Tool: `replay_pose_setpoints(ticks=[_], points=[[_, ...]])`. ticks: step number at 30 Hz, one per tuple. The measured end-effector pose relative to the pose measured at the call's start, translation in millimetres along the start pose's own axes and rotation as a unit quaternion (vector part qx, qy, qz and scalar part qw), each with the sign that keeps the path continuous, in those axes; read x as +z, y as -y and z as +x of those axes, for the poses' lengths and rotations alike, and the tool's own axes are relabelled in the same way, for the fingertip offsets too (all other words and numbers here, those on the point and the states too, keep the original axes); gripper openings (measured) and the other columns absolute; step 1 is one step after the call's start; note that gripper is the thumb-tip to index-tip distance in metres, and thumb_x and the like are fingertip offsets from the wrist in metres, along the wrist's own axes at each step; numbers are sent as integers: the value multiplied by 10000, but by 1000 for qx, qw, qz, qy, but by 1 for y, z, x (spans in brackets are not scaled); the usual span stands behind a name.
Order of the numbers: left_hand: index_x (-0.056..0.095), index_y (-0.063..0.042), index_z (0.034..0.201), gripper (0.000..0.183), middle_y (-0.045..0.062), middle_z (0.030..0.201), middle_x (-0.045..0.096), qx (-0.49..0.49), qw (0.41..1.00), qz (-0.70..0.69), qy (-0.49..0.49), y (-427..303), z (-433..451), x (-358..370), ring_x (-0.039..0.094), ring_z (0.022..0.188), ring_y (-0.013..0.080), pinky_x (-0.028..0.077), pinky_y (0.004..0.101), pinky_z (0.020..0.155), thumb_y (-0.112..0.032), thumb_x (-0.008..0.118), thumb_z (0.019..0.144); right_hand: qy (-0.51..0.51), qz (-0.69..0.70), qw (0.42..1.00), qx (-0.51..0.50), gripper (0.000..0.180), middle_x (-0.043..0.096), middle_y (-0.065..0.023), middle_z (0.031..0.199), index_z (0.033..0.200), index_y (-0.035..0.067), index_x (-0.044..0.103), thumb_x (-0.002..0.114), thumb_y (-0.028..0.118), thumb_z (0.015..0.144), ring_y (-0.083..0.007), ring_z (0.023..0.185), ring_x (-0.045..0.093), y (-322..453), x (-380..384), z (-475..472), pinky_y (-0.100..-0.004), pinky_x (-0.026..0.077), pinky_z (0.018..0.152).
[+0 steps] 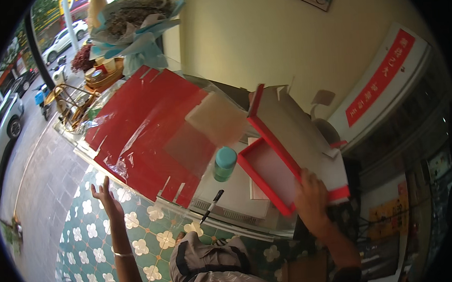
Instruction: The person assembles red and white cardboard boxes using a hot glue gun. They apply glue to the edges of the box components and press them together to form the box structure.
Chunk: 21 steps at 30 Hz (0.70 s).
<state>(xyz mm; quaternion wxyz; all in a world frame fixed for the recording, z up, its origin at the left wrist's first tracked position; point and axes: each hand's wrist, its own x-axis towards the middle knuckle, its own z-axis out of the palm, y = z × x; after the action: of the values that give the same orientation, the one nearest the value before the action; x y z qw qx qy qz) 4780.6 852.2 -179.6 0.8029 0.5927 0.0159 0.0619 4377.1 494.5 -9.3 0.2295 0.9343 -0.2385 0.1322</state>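
My right hand [311, 194] has its fingers around the near right edge of a shallow red cardboard box [266, 133] with a pale inside. Behind that box lies a partly folded grey-and-red cardboard piece [290, 118]; I cannot tell whether the two are joined. My left hand [108, 199] is raised over the tiled floor, fingers apart, holding nothing. To its right, large flat red cardboard sheets [145, 133] in clear plastic film cover much of the glass-topped counter [229, 196]. A teal-capped green bottle [225, 164] and a black-and-white pen [212, 207] lie between the sheets and the box.
At the counter's far left are a wrapped dried-flower bouquet [136, 31], a wicker tray [105, 76] with cups, and a metal-framed ornament [70, 99]. A white panel with a red lettered strip [381, 77] leans at right. Outside at left, cars [5, 131] stand along the street.
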Motion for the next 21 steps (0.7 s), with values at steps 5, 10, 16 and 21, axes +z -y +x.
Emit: replay_pose_setpoints(ticks=[5, 10, 16, 21], points=[[373, -94, 1355, 655, 124, 1314, 455, -214, 961, -120, 128, 40, 47, 43, 426, 1220, 282, 367, 391, 979, -262, 700, 813, 105, -62, 992, 14, 293, 522, -117, 1081, 878, 25, 684, 635, 285, 751, -259, 964, 491, 3, 82, -12, -364, 405, 777], [619, -107, 1047, 196, 24, 880, 666, -355, 854, -226, 307, 36, 56, 57, 643, 759, 155, 541, 265, 639, -256, 564, 932, 136, -58, 988, 33, 433, 512, -102, 1094, 891, 35, 692, 735, 411, 681, -257, 981, 460, 40, 105, -28, -373, 385, 780], [444, 10, 1269, 495, 143, 1207, 558, -166, 948, -138, 233, -31, 40, 93, 577, 1057, 237, 506, 376, 856, -354, 542, 948, 121, -13, 987, 104, 333, 523, -99, 1093, 893, 63, 691, 719, 328, 694, -273, 1012, 463, 44, 123, -39, -388, 383, 804], [348, 47, 1299, 602, 170, 1231, 519, -48, 986, -112, 112, -91, 52, 106, 570, 1031, 234, 517, 345, 822, -345, 600, 919, 103, 33, 973, 205, 361, 521, -103, 1101, 918, 31, 675, 766, 287, 680, -289, 1027, 461, 51, 61, -12, -405, 382, 853]])
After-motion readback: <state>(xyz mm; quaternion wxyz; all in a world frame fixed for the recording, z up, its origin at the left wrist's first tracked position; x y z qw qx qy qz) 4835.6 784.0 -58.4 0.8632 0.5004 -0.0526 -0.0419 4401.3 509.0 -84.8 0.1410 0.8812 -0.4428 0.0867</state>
